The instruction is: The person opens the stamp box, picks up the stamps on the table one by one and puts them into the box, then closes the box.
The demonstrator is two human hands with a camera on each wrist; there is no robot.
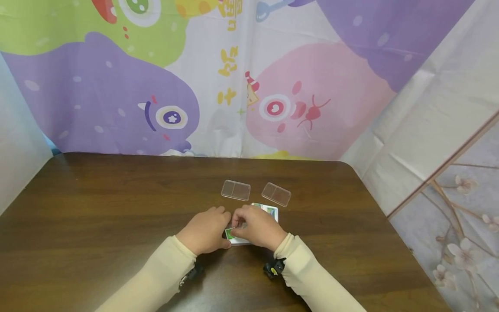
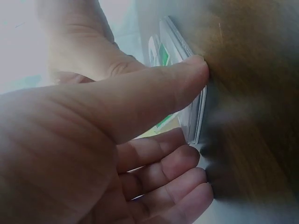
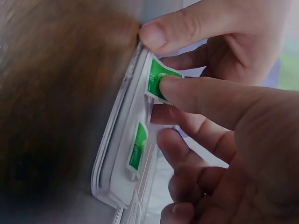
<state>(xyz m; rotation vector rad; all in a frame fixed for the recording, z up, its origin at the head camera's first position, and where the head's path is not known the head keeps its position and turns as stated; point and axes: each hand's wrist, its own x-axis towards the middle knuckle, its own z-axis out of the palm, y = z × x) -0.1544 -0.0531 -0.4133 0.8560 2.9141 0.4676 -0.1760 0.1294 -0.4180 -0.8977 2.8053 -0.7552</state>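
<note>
A thin white flat case (image 1: 275,213) lies on the table between my hands; in the right wrist view its layered edge (image 3: 108,158) shows. My left hand (image 1: 206,230) grips the case at its left end, thumb on the near corner and fingers round the far side. With thumb and forefinger, my right hand (image 1: 260,226) pinches a small green-and-white packet (image 3: 155,78) with a serrated edge, at the case's left end. A second green packet (image 3: 138,147) lies on the case farther along. The right hand covers much of the case in the head view.
Two clear plastic covers, a left one (image 1: 235,190) and a right one (image 1: 276,194), lie just beyond the case on the brown wooden table (image 1: 117,208). Behind the table hangs a cartoon-printed cloth (image 1: 218,130). A pale curtain (image 1: 409,86) closes the right side.
</note>
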